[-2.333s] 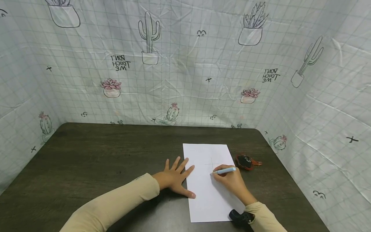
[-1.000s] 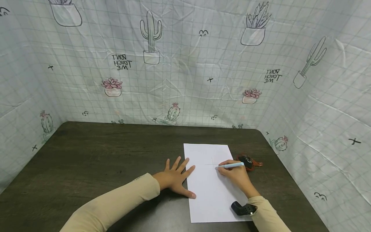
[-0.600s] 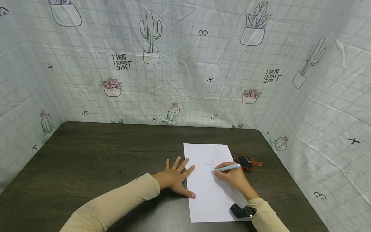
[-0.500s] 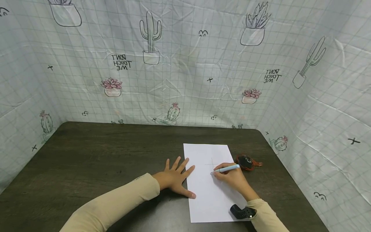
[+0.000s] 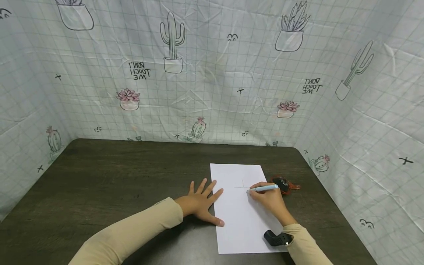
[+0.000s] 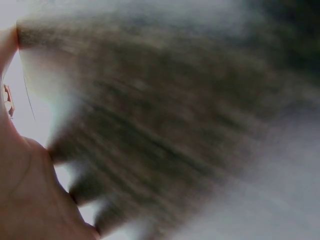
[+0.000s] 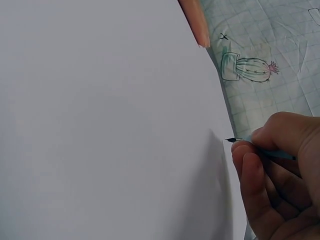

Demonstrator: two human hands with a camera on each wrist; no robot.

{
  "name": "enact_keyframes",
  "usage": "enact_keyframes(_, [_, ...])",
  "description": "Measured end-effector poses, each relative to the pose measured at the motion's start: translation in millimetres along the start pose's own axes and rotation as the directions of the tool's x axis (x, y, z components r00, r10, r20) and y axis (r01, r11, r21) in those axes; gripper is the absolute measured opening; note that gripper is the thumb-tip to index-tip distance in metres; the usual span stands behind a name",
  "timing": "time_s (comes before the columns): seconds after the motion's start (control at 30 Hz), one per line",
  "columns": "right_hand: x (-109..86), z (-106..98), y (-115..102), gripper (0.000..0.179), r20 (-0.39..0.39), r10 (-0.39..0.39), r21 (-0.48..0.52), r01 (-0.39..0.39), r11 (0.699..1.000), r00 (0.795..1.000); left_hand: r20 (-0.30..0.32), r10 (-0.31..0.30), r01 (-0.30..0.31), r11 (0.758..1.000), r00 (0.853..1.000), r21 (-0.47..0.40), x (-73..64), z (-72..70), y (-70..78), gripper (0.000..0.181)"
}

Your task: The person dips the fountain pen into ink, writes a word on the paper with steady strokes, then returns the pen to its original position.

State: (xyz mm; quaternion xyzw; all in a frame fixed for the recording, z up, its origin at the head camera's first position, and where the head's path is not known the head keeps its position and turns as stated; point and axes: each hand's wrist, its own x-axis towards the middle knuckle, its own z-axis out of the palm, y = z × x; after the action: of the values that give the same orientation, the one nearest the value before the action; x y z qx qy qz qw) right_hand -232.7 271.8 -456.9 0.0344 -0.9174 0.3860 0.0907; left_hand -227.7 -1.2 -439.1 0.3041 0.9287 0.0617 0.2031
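A white sheet of paper lies on the dark wood table, bearing a thin cross of two drawn lines in its upper half. My right hand pinches a slim light blue pen between thumb and fingers. Its tip is just below and right of where the lines cross. In the right wrist view the pen's dark pointed tip is close over the paper. My left hand lies palm down with fingers spread, its thumb and nearest fingertips on the paper's left edge.
Right of the paper, partly behind my right hand, sits a dark glossy thing with an orange-brown rim. A black device is strapped on my right wrist. Beyond the table hangs a white curtain printed with cacti.
My right hand has moved the pen up and right over half a second, after an earlier stroke down and left. My left hand and the paper have stayed put.
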Motion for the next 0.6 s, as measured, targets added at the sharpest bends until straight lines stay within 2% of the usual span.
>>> enact_keyframes(0.2, [1.4, 0.5, 3.0, 0.005, 0.011, 0.009, -0.006, -0.009, 1.000, 1.000, 0.002, 0.001, -0.001, 1.000, 1.000, 0.005, 0.9, 0.3, 0.1, 0.107])
enact_keyframes(0.43, [2.8, 0.5, 2.7, 0.005, 0.006, -0.045, -0.043, 0.046, 0.998, 0.999, -0.007, -0.015, 0.015, 1.000, 1.000, 0.018, 0.6, -1.8, 2.5, 0.107])
enact_keyframes(0.6, [1.0, 0.8, 4.2, 0.006, 0.003, -0.057, -0.046, 0.057, 0.997, 0.998, 0.002, -0.032, 0.032, 0.999, 0.999, 0.018, 0.1, -3.8, 4.7, 0.107])
